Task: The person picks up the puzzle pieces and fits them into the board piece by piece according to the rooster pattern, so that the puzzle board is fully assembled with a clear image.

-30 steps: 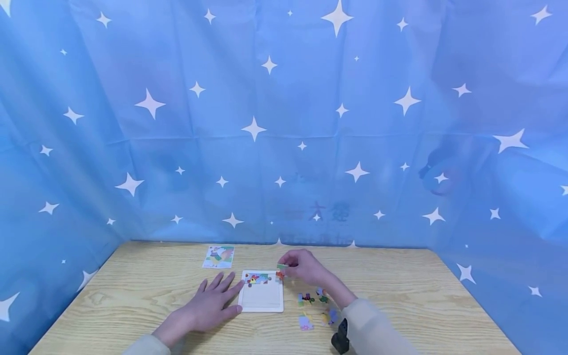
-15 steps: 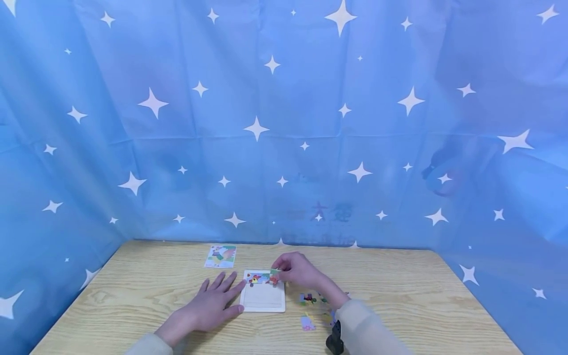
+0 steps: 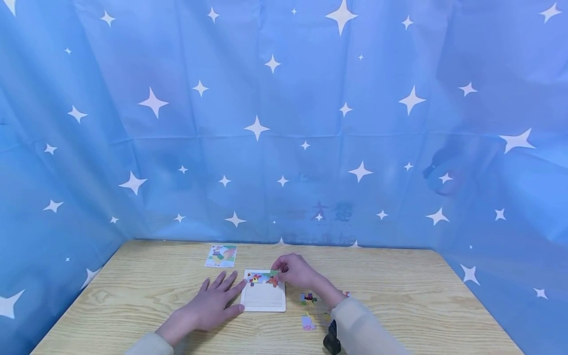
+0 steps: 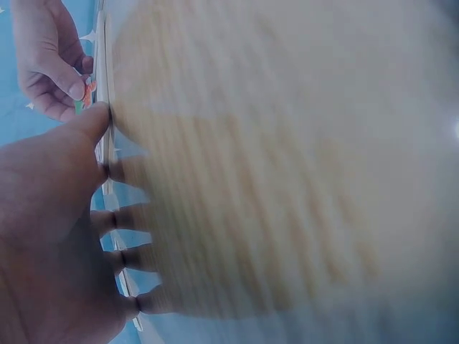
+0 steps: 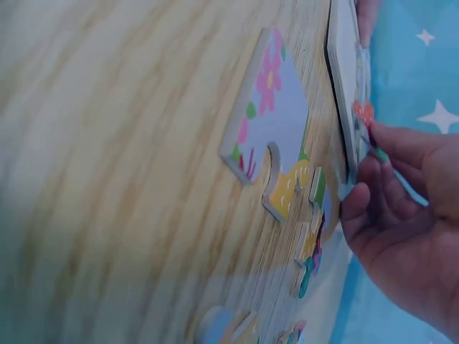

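At the right of the frame, the right hand (image 5: 412, 208) is pinching an orange puzzle piece (image 5: 363, 112) at a white tray (image 5: 345, 68), which is stretching to the top edge. Part of the left hand (image 5: 367, 20) is showing there. A flowered piece (image 5: 281, 118) is lying mid-frame on the wooden table (image 5: 129, 143), with smaller-looking pieces (image 5: 316, 240) sitting below. A starry blue curtain (image 5: 412, 72) is hanging along the right.

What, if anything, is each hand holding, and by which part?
The right hand pinches a puzzle piece near its green end; exact contact is partly hidden. The left hand holds nothing.
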### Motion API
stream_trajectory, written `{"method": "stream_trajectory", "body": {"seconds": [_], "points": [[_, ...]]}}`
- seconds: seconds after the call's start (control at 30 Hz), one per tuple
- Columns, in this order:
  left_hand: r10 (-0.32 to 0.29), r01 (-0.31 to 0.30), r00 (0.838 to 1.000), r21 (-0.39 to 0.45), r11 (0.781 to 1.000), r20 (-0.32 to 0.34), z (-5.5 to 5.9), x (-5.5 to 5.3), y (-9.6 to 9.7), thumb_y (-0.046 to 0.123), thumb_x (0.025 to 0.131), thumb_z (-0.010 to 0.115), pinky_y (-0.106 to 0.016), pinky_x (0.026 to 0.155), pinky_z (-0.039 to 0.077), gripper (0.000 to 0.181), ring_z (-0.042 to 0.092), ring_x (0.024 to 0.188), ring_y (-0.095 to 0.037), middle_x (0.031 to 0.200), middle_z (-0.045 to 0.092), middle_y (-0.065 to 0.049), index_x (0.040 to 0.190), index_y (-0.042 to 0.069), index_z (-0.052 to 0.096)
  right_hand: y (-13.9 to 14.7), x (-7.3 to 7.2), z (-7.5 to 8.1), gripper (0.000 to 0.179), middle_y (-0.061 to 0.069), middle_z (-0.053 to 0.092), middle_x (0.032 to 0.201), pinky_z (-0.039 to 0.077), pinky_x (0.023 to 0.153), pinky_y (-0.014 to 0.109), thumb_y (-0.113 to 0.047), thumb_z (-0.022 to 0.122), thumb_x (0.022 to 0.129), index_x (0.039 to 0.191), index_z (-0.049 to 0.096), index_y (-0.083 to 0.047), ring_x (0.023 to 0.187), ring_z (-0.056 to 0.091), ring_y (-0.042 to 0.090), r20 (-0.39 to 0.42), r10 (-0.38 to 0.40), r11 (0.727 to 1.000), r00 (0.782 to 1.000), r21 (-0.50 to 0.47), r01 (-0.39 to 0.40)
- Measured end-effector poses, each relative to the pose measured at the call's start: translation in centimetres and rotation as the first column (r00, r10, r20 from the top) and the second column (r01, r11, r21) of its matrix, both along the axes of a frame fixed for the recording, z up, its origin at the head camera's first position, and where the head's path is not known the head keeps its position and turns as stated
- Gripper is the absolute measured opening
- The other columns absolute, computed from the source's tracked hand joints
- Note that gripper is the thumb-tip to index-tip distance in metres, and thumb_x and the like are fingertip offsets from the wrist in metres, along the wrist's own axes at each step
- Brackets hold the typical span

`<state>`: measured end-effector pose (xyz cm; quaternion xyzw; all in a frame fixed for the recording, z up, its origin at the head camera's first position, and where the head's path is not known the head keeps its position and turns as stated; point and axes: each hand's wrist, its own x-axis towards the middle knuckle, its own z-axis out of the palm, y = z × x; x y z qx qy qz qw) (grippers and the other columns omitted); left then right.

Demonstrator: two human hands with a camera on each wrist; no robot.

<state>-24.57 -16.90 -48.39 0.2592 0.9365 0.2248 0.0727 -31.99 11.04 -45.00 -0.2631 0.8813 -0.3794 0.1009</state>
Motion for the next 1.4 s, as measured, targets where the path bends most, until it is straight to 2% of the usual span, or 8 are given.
{"method": "stream_trajectory", "body": {"seconds": [0.3, 0.67, 1.4], "points": [[0.005, -0.005, 1.000, -0.001, 1.000, -0.004, 0.1, 0.1, 0.1, 0.062, 0.104, 0.044, -0.078, 0.111, 0.010, 0.074, 0.011, 0.153, -0.048, 0.167, 0.022, -0.019, 0.160, 0.014, 0.038, -0.3, 0.2, -0.1, 0.013, -0.001, 0.062, 0.093, 0.049, 0.071, 0.030, -0.002, 0.071, 0.095, 0.108, 0.073, -0.002, 0.083, 0.057, 0.012, -0.008, -0.020, 0.998, 1.000, 0.053, 0.020], [0.005, -0.005, 1.000, 0.010, 1.000, 0.011, 0.3, 0.1, 0.1, 0.061, 0.104, 0.045, -0.079, 0.110, 0.009, 0.074, 0.011, 0.152, -0.049, 0.167, 0.022, -0.019, 0.160, 0.014, 0.038, -0.6, 0.4, -0.4, 0.013, 0.004, 0.059, 0.096, 0.049, 0.074, 0.032, 0.004, 0.070, 0.094, 0.105, 0.072, -0.001, 0.086, 0.055, 0.016, -0.053, -0.015, 0.999, 0.998, 0.044, 0.018], [0.012, -0.012, 1.000, 0.006, 1.000, 0.013, 0.1, 0.1, 0.0, 0.062, 0.104, 0.045, -0.079, 0.110, 0.008, 0.074, 0.010, 0.153, -0.048, 0.168, 0.021, -0.018, 0.161, 0.016, 0.037, -0.1, 0.0, -1.2, 0.011, 0.000, 0.057, 0.092, 0.047, 0.074, 0.030, 0.001, 0.070, 0.095, 0.101, 0.075, -0.007, 0.084, 0.054, 0.012, -0.126, 0.015, 0.997, 0.992, 0.076, -0.006]]}}
